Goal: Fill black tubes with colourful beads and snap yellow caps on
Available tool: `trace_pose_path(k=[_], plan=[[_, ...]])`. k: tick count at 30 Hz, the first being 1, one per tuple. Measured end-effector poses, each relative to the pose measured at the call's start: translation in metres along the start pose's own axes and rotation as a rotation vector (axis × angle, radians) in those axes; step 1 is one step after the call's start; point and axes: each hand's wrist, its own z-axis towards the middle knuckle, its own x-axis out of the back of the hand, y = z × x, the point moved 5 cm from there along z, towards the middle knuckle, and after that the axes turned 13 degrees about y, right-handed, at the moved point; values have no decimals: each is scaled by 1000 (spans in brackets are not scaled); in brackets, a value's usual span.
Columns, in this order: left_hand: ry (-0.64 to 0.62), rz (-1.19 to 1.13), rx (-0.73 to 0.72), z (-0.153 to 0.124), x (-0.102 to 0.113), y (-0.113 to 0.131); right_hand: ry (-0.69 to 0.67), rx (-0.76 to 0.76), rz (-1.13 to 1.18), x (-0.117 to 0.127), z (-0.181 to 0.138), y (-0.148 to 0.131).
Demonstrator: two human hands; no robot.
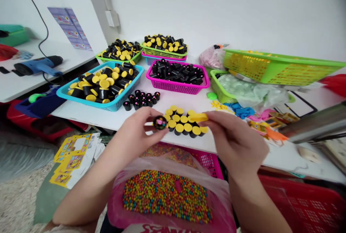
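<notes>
My left hand [140,126] is closed around a small black container [159,122], its open end facing me with colored bits and a pink spot inside. In my right hand [235,135], thumb and fingers pinch a round yellow lid [198,117] on its edge. Between and behind the hands stand several black containers with yellow lids [179,129], grouped on the white table. Below them, a clear plastic bag of colorful little beads or candy balls [164,193] lies open in a pink basket [209,162].
Uncapped black containers [140,99] stand left of the capped group. Behind are a blue basket [110,106] of capped containers, a pink basket [178,86] of black ones, and green baskets [248,71]. A blue heat gun [40,66] lies at left.
</notes>
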Motion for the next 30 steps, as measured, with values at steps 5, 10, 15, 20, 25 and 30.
trace_pose_path(k=[5,10,15,20,25,30], plan=[[-283,-346,84,-19,-35,20,-187,256,225,-16,-15,-36],[-340,-630,71,-33,-48,6,-182,220,329,-15,-32,-24],[-359,-776,89,-48,-58,-7,-244,253,326,-14,-38,-26],[-356,-1050,323,-53,-74,-15,-240,69,398,-24,-41,-11],[-481,-1430,553,-53,-88,2,-306,75,485,-39,-52,-6],[-474,-1475,760,-55,-91,6,-146,-6,454,-37,-59,-15]])
